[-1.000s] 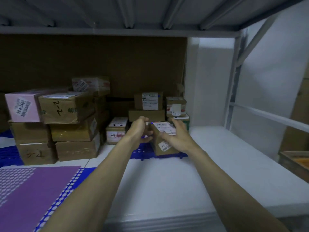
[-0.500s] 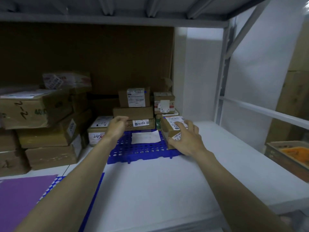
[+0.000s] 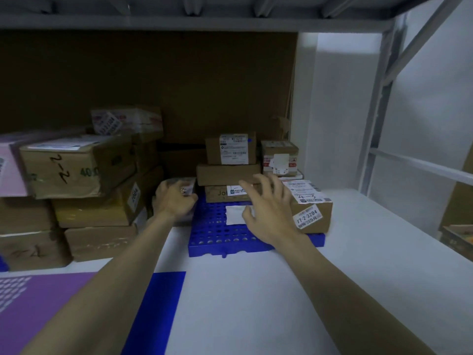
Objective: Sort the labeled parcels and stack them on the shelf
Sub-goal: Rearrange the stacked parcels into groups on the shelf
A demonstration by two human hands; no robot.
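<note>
A brown parcel marked 4-3 [image 3: 311, 210] stands on the right side of a blue perforated pallet [image 3: 215, 239] on the white shelf [image 3: 256, 290]. My right hand [image 3: 268, 208] hovers just left of it with fingers spread, holding nothing. My left hand [image 3: 174, 201] grips the top of a small labeled parcel [image 3: 185, 184] left of the pallet. Behind them a stack of three brown parcels [image 3: 229, 172] stands at the pallet's back, with another small stack [image 3: 280, 157] to its right.
Larger cardboard parcels [image 3: 74, 170] are piled at the left, one marked 2-2, beside a pink box [image 3: 10, 175]. A purple mat [image 3: 38, 311] lies front left. A white sheet [image 3: 235, 215] lies on the pallet. Shelf posts [image 3: 376, 119] stand right.
My right hand has let go of the 4-3 parcel and lifted away to its left. My left hand has moved onto the small parcel left of the pallet.
</note>
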